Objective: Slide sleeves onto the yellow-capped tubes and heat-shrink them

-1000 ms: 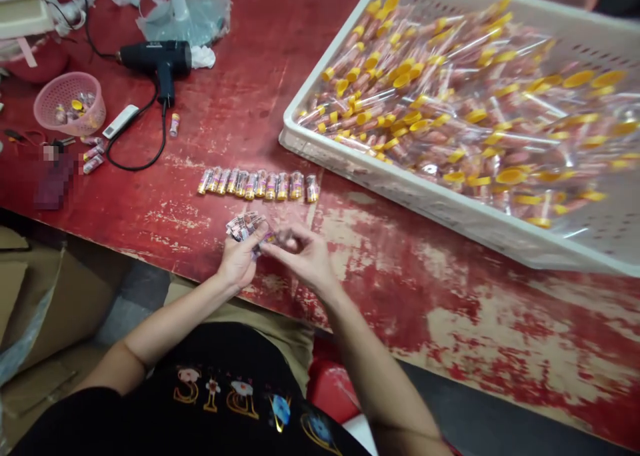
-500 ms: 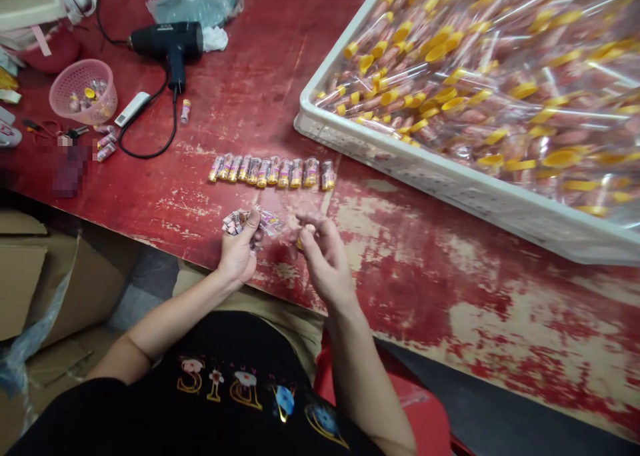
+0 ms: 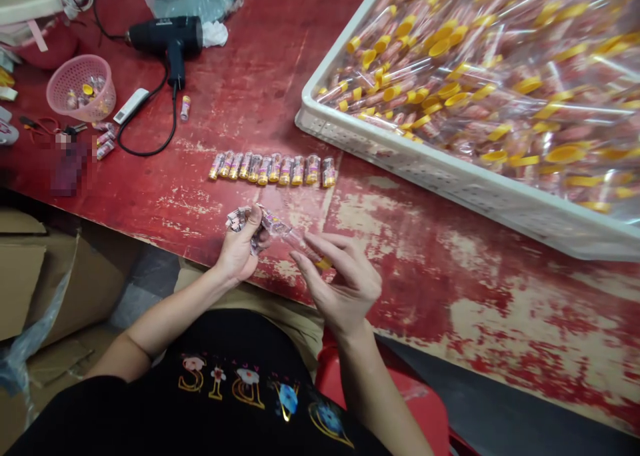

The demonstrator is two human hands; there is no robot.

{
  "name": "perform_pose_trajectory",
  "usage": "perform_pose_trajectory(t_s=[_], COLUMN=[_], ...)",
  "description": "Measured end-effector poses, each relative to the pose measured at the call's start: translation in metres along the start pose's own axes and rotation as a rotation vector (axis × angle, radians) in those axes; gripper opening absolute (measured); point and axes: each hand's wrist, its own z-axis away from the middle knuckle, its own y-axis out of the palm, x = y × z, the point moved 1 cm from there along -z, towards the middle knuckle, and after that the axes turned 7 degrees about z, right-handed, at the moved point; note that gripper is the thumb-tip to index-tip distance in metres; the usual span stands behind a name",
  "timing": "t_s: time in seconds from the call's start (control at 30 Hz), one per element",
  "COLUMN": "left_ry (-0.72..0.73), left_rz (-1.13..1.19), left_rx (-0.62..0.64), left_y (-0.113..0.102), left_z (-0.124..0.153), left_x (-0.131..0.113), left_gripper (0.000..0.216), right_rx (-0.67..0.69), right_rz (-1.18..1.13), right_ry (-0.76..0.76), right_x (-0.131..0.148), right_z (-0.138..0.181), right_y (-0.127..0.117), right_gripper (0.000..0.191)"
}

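Observation:
My left hand is closed on a small stack of printed labels at the near edge of the worn red table. My right hand pinches a clear tube with a yellow cap, holding it slantwise so its far end meets the labels in my left hand. Just beyond both hands lies a row of several labelled tubes, side by side. A big white crate at the right is heaped with clear yellow-capped tubes.
A black heat gun with its cord lies at the far left, a lone tube beside it. A pink basket holds a few tubes, with more loose ones nearby. Cardboard boxes stand below the table edge.
My right hand has drawn back toward me and turned the tube slantwise, its tip now at the labels. The left hand has stayed in place with the labels.

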Motion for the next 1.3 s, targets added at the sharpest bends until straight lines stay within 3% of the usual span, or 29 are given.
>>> perform_pose_trajectory(t_s=[0.23,0.43,0.63,0.77,0.93,1.03,1.3], left_ry=[-0.004,-0.062,-0.091,-0.114,-0.061,-0.019,0.064], left_rz=[0.018,0.088,0.064,0.03,-0.079,-0.175,-0.305], left_rx=[-0.031,-0.029,0.004,0.013,0.043,0.061,0.066], left_y=[0.0,0.003,0.005,0.005,0.002,-0.004,-0.014], left_z=[-0.001,-0.002,0.0,0.005,0.009,0.01,0.015], left_x=[-0.001,-0.001,0.003,0.005,0.006,0.009,0.013], left_gripper=[0.052,0.051,0.054,0.061,0.066,0.063,0.061], right_rx=[0.043,0.013,0.003,-0.035,0.194,0.206,0.154], right_rz=[-0.088,-0.257,-0.289,-0.187,-0.182,-0.277,-0.264], right_ry=[0.031,0.235,0.281,0.222,0.12,0.19,0.167], right_x=[-0.003,-0.011,-0.015,-0.011,-0.004,-0.007,-0.007], right_z=[0.003,0.01,0.014,0.011,0.012,0.015,0.011], right_y=[-0.004,-0.004,0.003,0.001,-0.001,0.002,0.014], right_gripper=[0.035,0.033,0.026,0.034,0.052,0.06,0.04])
